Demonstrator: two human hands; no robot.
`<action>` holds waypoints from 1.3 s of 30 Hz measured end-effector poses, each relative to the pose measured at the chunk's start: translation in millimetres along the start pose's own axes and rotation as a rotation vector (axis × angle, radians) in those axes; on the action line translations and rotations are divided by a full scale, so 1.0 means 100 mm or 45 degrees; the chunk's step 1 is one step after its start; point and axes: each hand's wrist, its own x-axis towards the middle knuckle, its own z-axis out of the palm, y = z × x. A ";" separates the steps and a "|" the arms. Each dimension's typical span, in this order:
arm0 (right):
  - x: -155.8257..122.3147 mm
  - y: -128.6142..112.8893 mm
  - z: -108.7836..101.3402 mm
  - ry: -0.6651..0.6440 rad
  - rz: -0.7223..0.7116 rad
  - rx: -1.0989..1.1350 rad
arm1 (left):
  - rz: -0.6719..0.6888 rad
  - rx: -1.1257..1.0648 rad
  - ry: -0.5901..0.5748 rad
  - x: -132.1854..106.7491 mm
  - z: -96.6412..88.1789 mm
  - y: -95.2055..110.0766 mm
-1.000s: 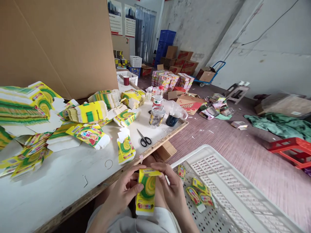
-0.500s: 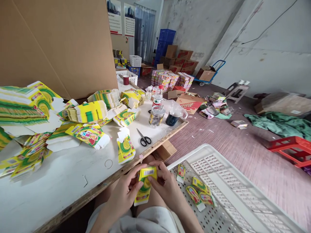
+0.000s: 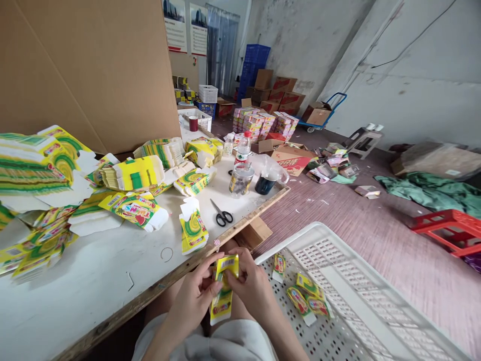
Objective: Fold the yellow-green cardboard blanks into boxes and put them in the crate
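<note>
Both hands hold one small yellow-and-green carton [image 3: 224, 286] over my lap, just below the table's front edge. My left hand [image 3: 193, 296] grips its left side, thumb on the front. My right hand [image 3: 251, 287] pinches the top end, where a barcode flap is folded over. On the white table [image 3: 112, 265] lie stacks of flat yellow-green carton blanks [image 3: 35, 165] and a small pile of blanks [image 3: 193, 228] nearest my hands. Black scissors [image 3: 221, 215] lie beside that pile.
A white perforated crate [image 3: 361, 301] to my right holds several folded cartons [image 3: 306, 298]. A jar [image 3: 240, 178], bottle [image 3: 243, 146] and dark cup [image 3: 265, 184] stand at the table's far corner. Large cardboard sheet [image 3: 97, 65] behind. Boxes, a red crate [image 3: 449, 230] and green cloth on the floor.
The carton's top flap has been folded down and the carton turned; both hands have moved closer together around its upper end and shifted slightly left.
</note>
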 end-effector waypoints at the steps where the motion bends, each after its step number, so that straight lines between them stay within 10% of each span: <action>1: 0.00 0.00 0.00 0.022 0.004 -0.014 | 0.006 -0.013 0.005 0.00 0.00 0.01; 12: 0.01 0.05 -0.11 0.124 -0.168 0.456 | -0.065 -0.059 0.005 0.02 0.08 0.01; 21: -0.08 0.18 -0.55 0.621 -0.097 -0.388 | 0.214 0.378 0.451 0.28 -0.27 -0.06; 31: 0.78 -0.12 0.70 0.277 -0.043 -0.198 | 0.202 0.686 0.435 0.40 -0.46 -0.43; 39: 0.77 -0.13 0.78 0.319 -0.003 0.271 | 0.254 0.554 0.656 0.35 -0.50 -0.39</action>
